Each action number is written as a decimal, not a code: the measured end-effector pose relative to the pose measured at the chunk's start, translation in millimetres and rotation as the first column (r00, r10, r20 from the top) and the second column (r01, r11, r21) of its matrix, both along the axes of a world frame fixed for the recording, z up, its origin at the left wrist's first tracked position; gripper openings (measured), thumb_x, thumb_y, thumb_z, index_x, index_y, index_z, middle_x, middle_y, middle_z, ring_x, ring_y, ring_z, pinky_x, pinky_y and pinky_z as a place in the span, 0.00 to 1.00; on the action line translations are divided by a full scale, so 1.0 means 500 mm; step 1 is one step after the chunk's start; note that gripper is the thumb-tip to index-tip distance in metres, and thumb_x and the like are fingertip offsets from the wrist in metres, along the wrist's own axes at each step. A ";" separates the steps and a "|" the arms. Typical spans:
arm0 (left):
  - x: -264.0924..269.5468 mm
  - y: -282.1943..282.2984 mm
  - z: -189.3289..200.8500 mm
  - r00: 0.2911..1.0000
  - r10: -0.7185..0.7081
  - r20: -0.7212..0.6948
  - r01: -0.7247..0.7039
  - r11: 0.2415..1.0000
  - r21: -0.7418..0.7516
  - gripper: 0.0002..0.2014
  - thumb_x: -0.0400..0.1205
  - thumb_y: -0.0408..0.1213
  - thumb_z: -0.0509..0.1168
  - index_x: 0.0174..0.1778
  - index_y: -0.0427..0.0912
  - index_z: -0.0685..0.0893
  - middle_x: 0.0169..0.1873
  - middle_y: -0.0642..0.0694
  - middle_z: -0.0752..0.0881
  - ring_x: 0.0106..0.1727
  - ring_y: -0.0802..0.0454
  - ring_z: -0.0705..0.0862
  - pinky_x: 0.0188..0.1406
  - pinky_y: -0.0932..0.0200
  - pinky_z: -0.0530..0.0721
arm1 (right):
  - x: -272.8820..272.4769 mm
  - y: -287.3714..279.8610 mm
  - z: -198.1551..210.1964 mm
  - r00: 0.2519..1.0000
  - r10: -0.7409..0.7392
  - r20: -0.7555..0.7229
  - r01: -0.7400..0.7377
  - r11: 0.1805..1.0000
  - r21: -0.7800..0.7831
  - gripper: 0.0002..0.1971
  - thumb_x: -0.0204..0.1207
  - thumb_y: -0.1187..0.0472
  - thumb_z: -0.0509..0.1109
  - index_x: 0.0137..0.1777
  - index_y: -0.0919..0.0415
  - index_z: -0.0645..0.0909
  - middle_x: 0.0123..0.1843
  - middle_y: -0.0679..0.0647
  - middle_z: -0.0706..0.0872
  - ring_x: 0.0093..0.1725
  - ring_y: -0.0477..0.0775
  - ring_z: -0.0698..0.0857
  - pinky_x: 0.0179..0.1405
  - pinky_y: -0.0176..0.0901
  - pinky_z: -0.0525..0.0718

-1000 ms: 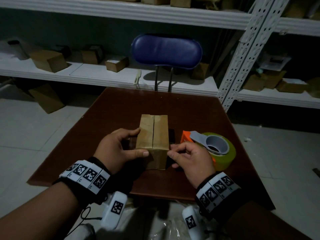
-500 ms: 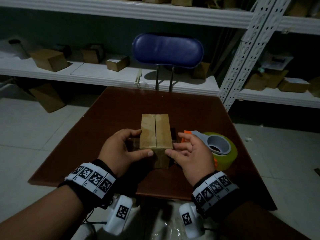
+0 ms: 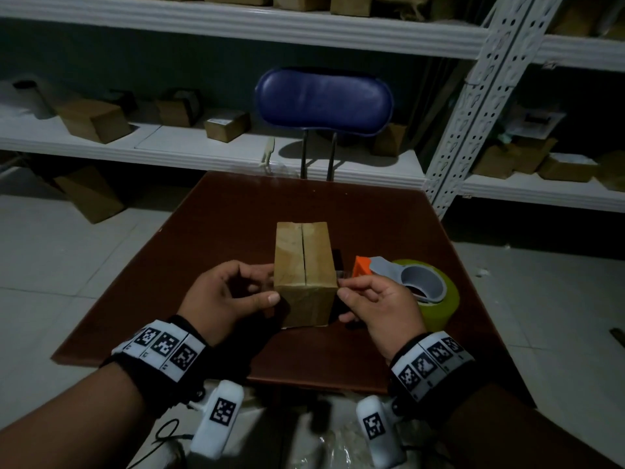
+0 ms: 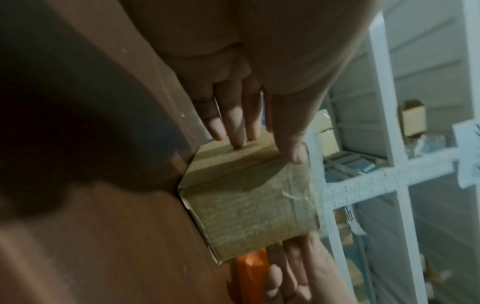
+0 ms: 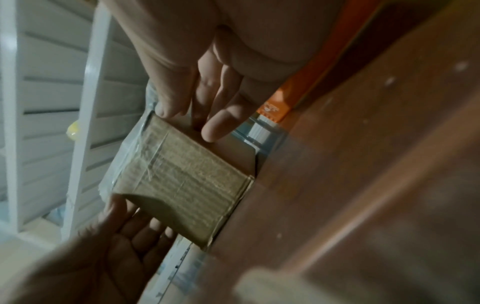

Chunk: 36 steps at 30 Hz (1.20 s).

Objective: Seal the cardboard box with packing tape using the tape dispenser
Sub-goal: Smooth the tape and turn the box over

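A small cardboard box (image 3: pixel 302 262) stands on the brown table (image 3: pixel 233 214), its top flaps meeting in a lengthwise seam. Shiny tape shows on its near face (image 4: pixel 249 207). My left hand (image 3: pixel 269 284) holds its left side, fingers (image 4: pixel 233 127) on the side wall and thumb at the near top corner. My right hand (image 3: pixel 341 288) pinches the near right top corner, thumb on the edge and fingers (image 5: pixel 215 131) down the right side. The tape dispenser (image 3: pixel 424 289), an orange and grey holder on a yellow-green roll, lies just right of the box with no hand on it.
A blue-backed chair (image 3: pixel 324 96) stands behind the table's far edge. White shelving (image 3: pixel 203 154) with several cardboard boxes runs along the back, and a perforated white upright (image 3: pixel 473 106) rises at the right. Tiled floor surrounds the table.
Half a second ago both thumbs sat close together on the box's near top edge. They have slid apart to its near corners. The box and dispenser stay in place.
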<state>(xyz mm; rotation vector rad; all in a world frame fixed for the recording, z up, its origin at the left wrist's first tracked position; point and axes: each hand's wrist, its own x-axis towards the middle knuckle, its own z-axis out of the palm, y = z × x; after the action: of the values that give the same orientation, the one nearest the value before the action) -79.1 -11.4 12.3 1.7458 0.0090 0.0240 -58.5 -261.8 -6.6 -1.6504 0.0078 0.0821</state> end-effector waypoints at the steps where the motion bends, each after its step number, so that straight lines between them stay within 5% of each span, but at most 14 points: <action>1: 0.000 0.003 -0.002 1.000 -0.014 -0.005 0.014 1.000 -0.025 0.09 0.64 0.34 0.80 0.35 0.50 0.88 0.51 0.49 0.93 0.59 0.54 0.90 0.61 0.50 0.86 | 0.002 0.000 -0.003 1.000 -0.004 -0.004 0.004 1.000 -0.001 0.03 0.78 0.67 0.76 0.49 0.60 0.90 0.48 0.55 0.95 0.34 0.58 0.91 0.36 0.45 0.89; 4: 0.003 0.009 -0.003 0.999 -0.030 -0.021 0.030 0.999 -0.027 0.04 0.69 0.30 0.77 0.36 0.38 0.88 0.55 0.49 0.93 0.60 0.54 0.90 0.66 0.46 0.84 | 0.006 0.001 -0.009 1.000 -0.006 -0.002 0.006 1.000 -0.014 0.03 0.79 0.65 0.76 0.47 0.58 0.90 0.50 0.50 0.94 0.33 0.55 0.91 0.37 0.45 0.87; 11: 0.007 0.004 -0.007 0.999 -0.046 -0.007 0.046 0.997 -0.066 0.06 0.76 0.23 0.72 0.34 0.36 0.88 0.54 0.51 0.93 0.61 0.56 0.89 0.55 0.61 0.88 | 0.010 0.001 -0.012 0.999 0.006 0.034 -0.003 0.998 -0.067 0.08 0.80 0.62 0.75 0.42 0.50 0.91 0.51 0.49 0.94 0.35 0.53 0.91 0.42 0.50 0.85; 17: 0.009 0.001 -0.005 0.998 0.015 -0.064 -0.017 0.999 -0.037 0.02 0.75 0.28 0.74 0.38 0.33 0.89 0.52 0.51 0.94 0.56 0.55 0.91 0.55 0.55 0.86 | 0.012 0.006 -0.012 0.999 0.005 0.044 -0.002 0.997 -0.075 0.05 0.77 0.58 0.78 0.42 0.46 0.93 0.48 0.46 0.94 0.39 0.53 0.93 0.64 0.67 0.84; 19: 0.009 -0.005 0.001 0.991 0.081 -0.105 -0.082 0.997 -0.013 0.02 0.75 0.29 0.76 0.39 0.34 0.89 0.43 0.52 0.95 0.46 0.56 0.93 0.44 0.60 0.87 | 0.012 0.008 -0.013 0.999 -0.004 0.042 0.006 0.998 -0.060 0.04 0.76 0.58 0.79 0.42 0.48 0.93 0.48 0.48 0.95 0.41 0.53 0.93 0.63 0.65 0.86; 23: 0.010 -0.012 0.004 0.980 0.124 -0.153 -0.136 0.988 -0.069 0.06 0.73 0.28 0.77 0.41 0.31 0.86 0.28 0.52 0.91 0.28 0.62 0.87 0.26 0.70 0.82 | 0.012 0.009 -0.018 0.999 -0.034 0.021 0.033 0.999 0.040 0.04 0.76 0.63 0.79 0.41 0.54 0.92 0.44 0.54 0.95 0.41 0.54 0.93 0.43 0.48 0.90; 29: 0.014 -0.017 0.003 0.965 0.108 -0.238 -0.136 0.985 -0.102 0.03 0.77 0.30 0.74 0.38 0.38 0.90 0.31 0.48 0.92 0.32 0.57 0.88 0.31 0.66 0.84 | 0.014 0.012 -0.022 0.998 -0.067 -0.002 0.067 0.991 0.117 0.05 0.79 0.62 0.76 0.51 0.51 0.89 0.42 0.51 0.93 0.36 0.47 0.90 0.31 0.33 0.84; 32: 0.014 -0.024 -0.002 0.967 0.107 -0.232 -0.134 0.985 -0.105 0.06 0.78 0.28 0.73 0.36 0.40 0.89 0.30 0.49 0.90 0.34 0.54 0.87 0.37 0.60 0.84 | 0.015 0.015 -0.030 0.997 -0.081 0.002 0.080 0.987 0.139 0.09 0.80 0.60 0.75 0.58 0.47 0.86 0.41 0.49 0.93 0.35 0.45 0.89 0.32 0.35 0.85; 36: 0.011 -0.030 -0.006 0.965 0.121 -0.233 -0.155 0.979 -0.132 0.06 0.78 0.29 0.73 0.36 0.40 0.89 0.28 0.48 0.88 0.33 0.52 0.85 0.40 0.55 0.82 | 0.014 0.022 -0.040 0.993 -0.119 0.014 0.117 0.988 0.101 0.06 0.81 0.59 0.74 0.54 0.49 0.89 0.47 0.48 0.94 0.44 0.48 0.92 0.40 0.43 0.90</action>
<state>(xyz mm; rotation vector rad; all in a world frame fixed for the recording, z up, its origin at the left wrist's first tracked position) -73.5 -26.3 9.0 1.5874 0.2918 -0.0705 -51.4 -250.6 -26.8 -1.5467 0.0852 -0.0238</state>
